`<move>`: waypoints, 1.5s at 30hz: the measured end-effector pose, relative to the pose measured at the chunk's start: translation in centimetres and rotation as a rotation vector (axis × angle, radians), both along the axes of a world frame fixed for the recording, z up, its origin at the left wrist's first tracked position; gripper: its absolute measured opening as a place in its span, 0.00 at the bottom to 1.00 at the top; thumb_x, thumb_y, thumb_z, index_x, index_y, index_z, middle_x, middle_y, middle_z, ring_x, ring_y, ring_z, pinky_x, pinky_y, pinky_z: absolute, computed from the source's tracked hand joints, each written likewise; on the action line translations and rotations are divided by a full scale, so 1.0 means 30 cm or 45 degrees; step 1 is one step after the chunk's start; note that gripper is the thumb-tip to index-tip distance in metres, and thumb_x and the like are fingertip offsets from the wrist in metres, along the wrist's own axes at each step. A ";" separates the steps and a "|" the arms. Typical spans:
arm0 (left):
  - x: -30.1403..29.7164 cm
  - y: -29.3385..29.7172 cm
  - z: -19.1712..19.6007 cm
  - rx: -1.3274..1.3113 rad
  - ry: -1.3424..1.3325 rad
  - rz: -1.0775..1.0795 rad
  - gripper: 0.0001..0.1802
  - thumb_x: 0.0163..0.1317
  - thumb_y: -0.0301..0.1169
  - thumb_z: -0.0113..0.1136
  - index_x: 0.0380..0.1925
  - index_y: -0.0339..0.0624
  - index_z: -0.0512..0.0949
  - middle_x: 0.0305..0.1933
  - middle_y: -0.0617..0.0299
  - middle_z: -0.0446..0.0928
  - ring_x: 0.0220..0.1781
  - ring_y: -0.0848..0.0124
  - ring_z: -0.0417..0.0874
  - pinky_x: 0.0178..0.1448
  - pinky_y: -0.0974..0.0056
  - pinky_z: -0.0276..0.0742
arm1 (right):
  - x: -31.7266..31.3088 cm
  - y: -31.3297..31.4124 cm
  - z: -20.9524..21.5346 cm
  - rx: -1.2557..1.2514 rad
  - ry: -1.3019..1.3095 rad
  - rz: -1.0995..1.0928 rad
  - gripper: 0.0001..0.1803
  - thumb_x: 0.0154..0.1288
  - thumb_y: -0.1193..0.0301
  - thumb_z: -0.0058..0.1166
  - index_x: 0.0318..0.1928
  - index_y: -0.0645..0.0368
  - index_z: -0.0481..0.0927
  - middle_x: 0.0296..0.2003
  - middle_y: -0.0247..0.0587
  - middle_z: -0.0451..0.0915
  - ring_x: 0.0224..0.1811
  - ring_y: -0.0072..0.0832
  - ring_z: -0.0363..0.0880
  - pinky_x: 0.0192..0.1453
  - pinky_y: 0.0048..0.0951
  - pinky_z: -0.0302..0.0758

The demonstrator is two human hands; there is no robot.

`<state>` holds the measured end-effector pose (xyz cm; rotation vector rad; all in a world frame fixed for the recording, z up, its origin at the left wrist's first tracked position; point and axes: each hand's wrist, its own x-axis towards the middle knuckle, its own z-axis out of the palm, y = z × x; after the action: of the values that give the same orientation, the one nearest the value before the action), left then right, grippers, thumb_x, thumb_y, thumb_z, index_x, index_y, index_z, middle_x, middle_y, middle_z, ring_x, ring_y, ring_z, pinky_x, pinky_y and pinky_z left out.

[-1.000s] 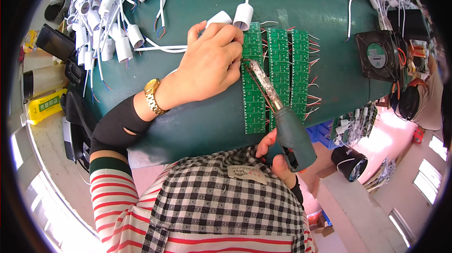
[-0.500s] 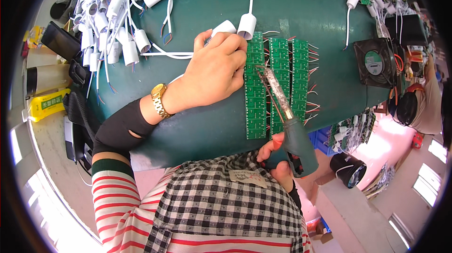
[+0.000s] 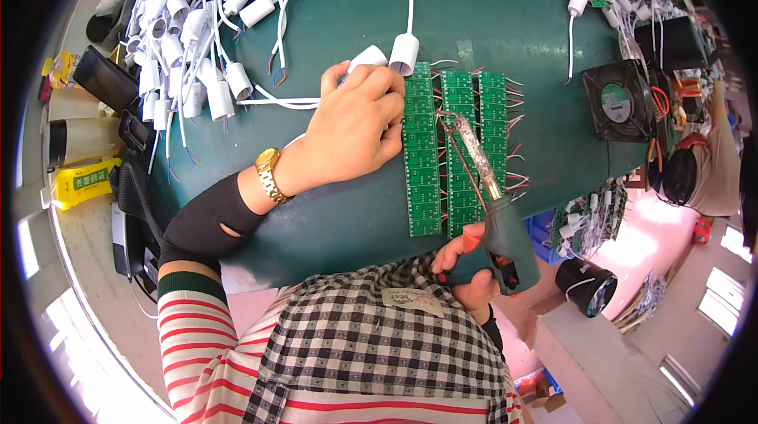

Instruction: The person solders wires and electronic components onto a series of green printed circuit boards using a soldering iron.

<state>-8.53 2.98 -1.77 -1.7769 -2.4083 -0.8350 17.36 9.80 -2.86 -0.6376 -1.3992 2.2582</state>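
Note:
My left hand (image 3: 357, 120) is closed, its fingers curled around a white lamp socket (image 3: 369, 56) whose shell sticks out beyond them. It rests at the upper left edge of the left green circuit board strip (image 3: 422, 179). My right hand (image 3: 466, 266) grips the dark green handle of a soldering iron (image 3: 482, 163). The iron's tip points up and left, at the gap between the left strip and the middle strip (image 3: 460, 136). A third strip (image 3: 493, 116) lies to the right, with thin wires along its right side. Another white socket (image 3: 404, 54) lies just above the left strip.
Many white wired sockets (image 3: 193, 25) are heaped at the far left of the green table mat (image 3: 339, 219). More sockets (image 3: 576, 4) lie at the far right. A black fan (image 3: 620, 100) stands at the right edge. A black bucket (image 3: 586, 286) is below the table.
The soldering iron's tip has shifted slightly right, from the left strip's edge to the gap beside it. My left hand keeps its grip. The whole view has shifted a little.

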 end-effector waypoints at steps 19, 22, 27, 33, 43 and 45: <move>-0.033 -0.156 0.100 -0.312 0.398 0.097 0.19 0.47 0.23 0.56 0.43 0.41 0.71 0.33 0.60 0.69 0.36 0.64 0.71 0.39 0.60 0.69 | 0.045 0.035 -0.038 -0.008 0.191 -0.136 0.38 0.62 0.43 0.50 0.57 0.62 0.59 0.24 0.42 0.70 0.21 0.30 0.71 0.27 0.29 0.72; -0.052 -0.138 0.171 -0.376 0.394 0.035 0.15 0.45 0.21 0.55 0.37 0.42 0.73 0.30 0.62 0.68 0.33 0.63 0.72 0.37 0.60 0.68 | 0.061 0.035 -0.045 0.000 0.225 -0.124 0.38 0.62 0.43 0.49 0.57 0.63 0.59 0.25 0.42 0.70 0.22 0.30 0.71 0.28 0.30 0.73; -0.133 -0.004 0.199 -0.067 0.502 -0.183 0.10 0.44 0.20 0.56 0.29 0.43 0.75 0.29 0.61 0.67 0.30 0.60 0.71 0.34 0.60 0.65 | 0.065 0.032 -0.044 0.002 0.276 -0.159 0.38 0.63 0.41 0.47 0.58 0.61 0.58 0.25 0.42 0.71 0.23 0.31 0.72 0.29 0.31 0.73; -0.324 0.096 0.081 0.062 -0.050 0.070 0.10 0.43 0.16 0.48 0.26 0.37 0.77 0.29 0.51 0.76 0.36 0.51 0.78 0.41 0.55 0.74 | 0.074 0.031 -0.022 0.004 0.295 -0.139 0.38 0.62 0.42 0.48 0.57 0.61 0.58 0.25 0.41 0.70 0.23 0.30 0.72 0.30 0.32 0.74; -0.714 0.166 0.155 -0.537 0.317 -0.134 0.23 0.51 0.18 0.57 0.47 0.51 0.79 0.48 0.61 0.73 0.49 0.59 0.78 0.50 0.61 0.76 | 0.057 0.034 -0.023 -0.103 0.322 -0.122 0.36 0.63 0.46 0.50 0.55 0.63 0.59 0.25 0.42 0.70 0.24 0.31 0.73 0.30 0.31 0.74; -0.716 0.161 0.159 -0.655 0.317 -0.156 0.19 0.52 0.24 0.63 0.46 0.53 0.80 0.46 0.62 0.71 0.52 0.61 0.74 0.49 0.56 0.69 | 0.066 0.029 -0.016 -0.036 0.309 -0.082 0.35 0.64 0.47 0.50 0.56 0.63 0.59 0.25 0.42 0.70 0.25 0.31 0.73 0.31 0.31 0.74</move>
<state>-30.02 7.80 3.00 -2.0496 -2.5105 0.0273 19.34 10.68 -3.35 -0.3954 -1.2146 2.2221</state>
